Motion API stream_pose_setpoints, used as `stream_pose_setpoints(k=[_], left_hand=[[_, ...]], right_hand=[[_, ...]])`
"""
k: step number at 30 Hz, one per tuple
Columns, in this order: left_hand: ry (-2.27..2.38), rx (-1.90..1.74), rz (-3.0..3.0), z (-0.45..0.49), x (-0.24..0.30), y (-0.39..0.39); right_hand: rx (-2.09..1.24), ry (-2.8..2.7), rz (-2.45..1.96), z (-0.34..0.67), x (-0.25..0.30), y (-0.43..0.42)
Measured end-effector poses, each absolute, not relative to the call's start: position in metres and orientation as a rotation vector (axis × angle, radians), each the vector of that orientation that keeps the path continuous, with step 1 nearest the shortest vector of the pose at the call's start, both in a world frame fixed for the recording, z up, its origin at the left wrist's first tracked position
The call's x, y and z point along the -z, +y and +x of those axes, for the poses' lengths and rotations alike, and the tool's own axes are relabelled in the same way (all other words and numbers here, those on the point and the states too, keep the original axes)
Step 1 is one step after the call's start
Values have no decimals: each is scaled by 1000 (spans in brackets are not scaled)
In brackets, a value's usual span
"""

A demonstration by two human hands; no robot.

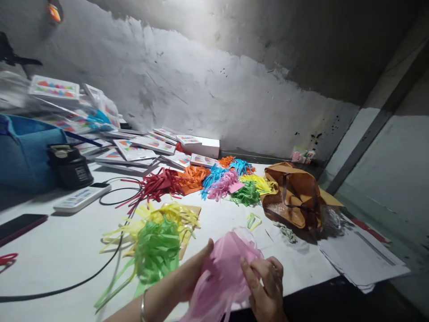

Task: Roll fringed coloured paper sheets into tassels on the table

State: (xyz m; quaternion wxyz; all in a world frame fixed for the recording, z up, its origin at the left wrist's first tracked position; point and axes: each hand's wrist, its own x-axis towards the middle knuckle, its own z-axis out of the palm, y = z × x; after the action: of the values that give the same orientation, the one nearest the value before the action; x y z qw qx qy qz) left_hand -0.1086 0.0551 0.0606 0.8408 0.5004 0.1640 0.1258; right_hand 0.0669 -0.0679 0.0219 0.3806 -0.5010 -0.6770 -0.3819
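Both my hands hold a bundle of pink paper strips (224, 273) low in the middle of the view. My left hand (192, 273) grips the bundle from the left, thumb up along its edge. From the right, my right hand (264, 286) pinches the strips with curled fingers. Just left of them lies a heap of green paper strips (156, 250) on top of yellow strips (167, 214) and a brown card. Farther back on the white table (67, 250) sit piles of red strips (157, 185), orange strips (192, 176), blue strips (214, 175), pink strips (224, 184) and more green strips (246, 194).
A brown bag (291, 197) lies at the right, with white paper sheets (362, 259) beyond it at the table's edge. Packs of coloured paper (147, 145) are stacked along the wall. At the left are a blue bag (23, 152), a black jar (69, 165), a white remote (82, 197), a phone (20, 226) and a black cable (83, 279).
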Motion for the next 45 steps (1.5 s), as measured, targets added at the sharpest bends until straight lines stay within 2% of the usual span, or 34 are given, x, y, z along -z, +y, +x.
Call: stream_pose_setpoints(k=[5, 10, 13, 17, 21, 23, 26, 28, 33, 37, 41, 45], left_hand=[[345, 38, 777, -107, -42, 22], [370, -84, 822, -117, -45, 30], [500, -156, 922, -147, -43, 55], [873, -325, 1472, -201, -21, 99], [1141, -933, 2328, -226, 0, 106], [1046, -970, 2467, -217, 6, 87], [527, -694, 2751, -188, 15, 51], [443, -643, 2795, -173, 22, 35], [404, -827, 2743, -166, 32, 30], [297, -945, 2668, -168, 29, 35], [230, -1082, 2652, -167, 19, 37], [182, -945, 2668, -162, 12, 39]], right_hand=[[1044, -1787, -1335, 106, -27, -74], [1133, -1757, -1426, 123, -27, -100], [1029, -1889, -1462, 99, -11, -98], [835, -1880, -1452, 53, 23, -74], [683, -1872, -1461, 21, 45, -55], [640, -1906, -1430, 13, 48, -52], [586, -1934, -1344, 8, 50, -53], [559, -1923, -1338, 10, 54, -57], [505, -1852, -1511, 16, 63, -63], [385, -1802, -1593, 12, 50, -53], [605, -1755, -1567, 20, 29, -48], [731, -1806, -1601, 49, 31, -53]])
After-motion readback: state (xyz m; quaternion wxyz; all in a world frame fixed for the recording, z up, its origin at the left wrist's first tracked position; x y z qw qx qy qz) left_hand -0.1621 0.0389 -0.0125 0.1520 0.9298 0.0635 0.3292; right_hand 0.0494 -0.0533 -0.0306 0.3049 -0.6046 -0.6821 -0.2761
